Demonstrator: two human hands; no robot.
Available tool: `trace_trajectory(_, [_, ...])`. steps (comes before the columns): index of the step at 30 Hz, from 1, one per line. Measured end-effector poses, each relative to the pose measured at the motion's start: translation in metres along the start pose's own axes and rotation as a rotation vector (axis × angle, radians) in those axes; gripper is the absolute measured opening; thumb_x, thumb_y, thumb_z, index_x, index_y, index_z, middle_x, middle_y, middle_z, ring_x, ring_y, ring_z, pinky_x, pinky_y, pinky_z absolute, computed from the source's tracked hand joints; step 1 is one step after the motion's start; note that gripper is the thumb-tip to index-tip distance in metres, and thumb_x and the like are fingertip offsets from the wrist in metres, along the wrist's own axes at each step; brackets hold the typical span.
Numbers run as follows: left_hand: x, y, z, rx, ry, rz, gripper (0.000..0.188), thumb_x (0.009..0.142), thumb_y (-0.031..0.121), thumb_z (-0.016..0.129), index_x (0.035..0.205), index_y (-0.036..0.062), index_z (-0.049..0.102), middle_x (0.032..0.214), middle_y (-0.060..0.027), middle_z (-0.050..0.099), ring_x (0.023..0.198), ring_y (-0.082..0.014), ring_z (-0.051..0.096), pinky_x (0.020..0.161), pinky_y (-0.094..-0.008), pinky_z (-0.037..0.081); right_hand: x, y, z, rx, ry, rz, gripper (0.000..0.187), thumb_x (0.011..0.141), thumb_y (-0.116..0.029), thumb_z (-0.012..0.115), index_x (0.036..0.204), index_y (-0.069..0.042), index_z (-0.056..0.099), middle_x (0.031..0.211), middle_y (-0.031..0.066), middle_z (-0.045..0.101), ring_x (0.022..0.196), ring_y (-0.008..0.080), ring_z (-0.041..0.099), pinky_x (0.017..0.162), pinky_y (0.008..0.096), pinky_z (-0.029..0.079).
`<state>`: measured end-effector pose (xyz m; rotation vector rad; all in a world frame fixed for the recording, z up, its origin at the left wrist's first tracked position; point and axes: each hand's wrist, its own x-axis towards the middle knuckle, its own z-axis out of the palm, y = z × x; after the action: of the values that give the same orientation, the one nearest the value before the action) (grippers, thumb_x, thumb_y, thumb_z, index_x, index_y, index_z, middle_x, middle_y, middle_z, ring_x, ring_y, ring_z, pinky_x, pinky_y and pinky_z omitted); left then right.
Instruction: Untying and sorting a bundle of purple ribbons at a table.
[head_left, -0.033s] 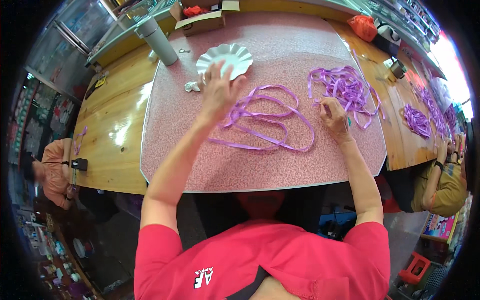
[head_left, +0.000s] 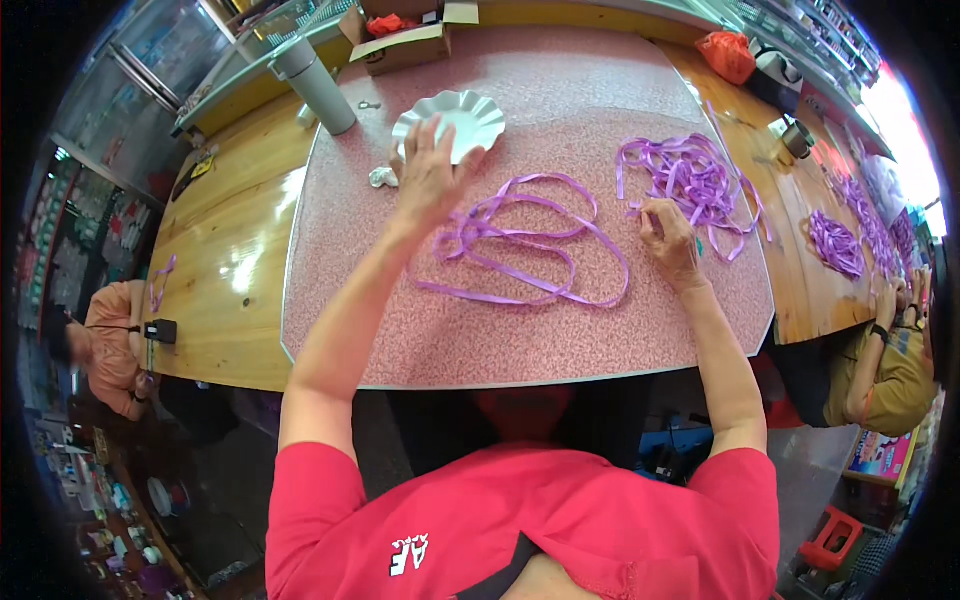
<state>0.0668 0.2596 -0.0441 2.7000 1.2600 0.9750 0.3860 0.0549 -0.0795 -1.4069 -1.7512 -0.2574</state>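
My left hand (head_left: 432, 178), fingers spread and nothing in them, is over the near left edge of a white scalloped dish (head_left: 470, 118). Loops of purple ribbon (head_left: 600, 258) lie flat on the pink speckled table just right of that wrist. My right hand (head_left: 668, 240) is closed in a pinch; a short bit of purple ribbon (head_left: 633, 210) shows at its fingertips. Beyond it sits a tangled heap of purple ribbon (head_left: 695, 178). Something small and green peeks out beside the right hand, too little to name.
A grey-green flask (head_left: 318, 88) stands at the far left, near a crumpled white scrap (head_left: 383, 177). An open cardboard box (head_left: 405, 48) is at the back. To the right, a metal mug (head_left: 796, 138) and more ribbon bundles (head_left: 836, 243) lie on the wooden table. People sit on both sides.
My left hand has shifted slightly to the left, fingers still spread. The right hand stays in nearly the same place, and the ribbons lie almost as before.
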Motion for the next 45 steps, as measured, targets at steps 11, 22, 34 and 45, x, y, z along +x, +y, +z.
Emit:
trace_trajectory(11, [0.038,-0.043,0.024,0.122,-0.137,0.161,0.056,0.095,0.059,0.046,0.117,0.0131,0.068,0.156,-0.0108,0.03,0.147,-0.0332,0.013,0.116,-0.0563,0.002,0.0,-0.001,-0.003,0.111,0.071,0.238,0.006,0.087,-0.007,0.063,0.088,-0.003,0.059,0.074,0.0086,0.057,0.065,0.018,0.058,0.059,0.0302,0.047])
trace_trajectory(22, [-0.022,0.144,-0.013,-1.057,-0.519,-0.001,0.048,0.103,0.044,0.043,0.114,0.0023,0.065,0.115,-0.0137,0.063,0.112,-0.0252,0.056,0.099,-0.0394,0.042,0.043,-0.092,-0.032,0.2,0.017,-0.001,0.01,0.081,0.001,0.069,0.084,-0.003,0.061,0.076,0.0056,0.057,0.06,0.015,0.056,0.053,0.0274,0.045])
trace_trajectory(34, [-0.042,0.146,-0.023,-1.187,-0.611,-0.013,0.042,0.104,0.04,0.046,0.098,0.002,0.063,0.089,-0.0044,0.064,0.086,-0.0129,0.059,0.082,-0.0295,0.047,0.035,-0.114,-0.044,0.237,-0.045,0.057,0.013,0.082,-0.004,0.071,0.091,-0.003,0.062,0.081,0.0093,0.06,0.07,0.0233,0.065,0.06,0.0336,0.052])
trace_trajectory(45, [-0.054,0.14,-0.046,-1.276,-0.61,-0.093,0.038,0.105,0.034,0.044,0.091,0.0019,0.057,0.082,-0.0036,0.06,0.084,-0.0119,0.06,0.08,-0.0266,0.047,0.037,-0.127,-0.035,0.289,-0.007,-0.074,0.013,0.082,0.0,0.073,0.093,-0.003,0.069,0.08,0.0059,0.062,0.068,0.015,0.061,0.057,0.0268,0.048])
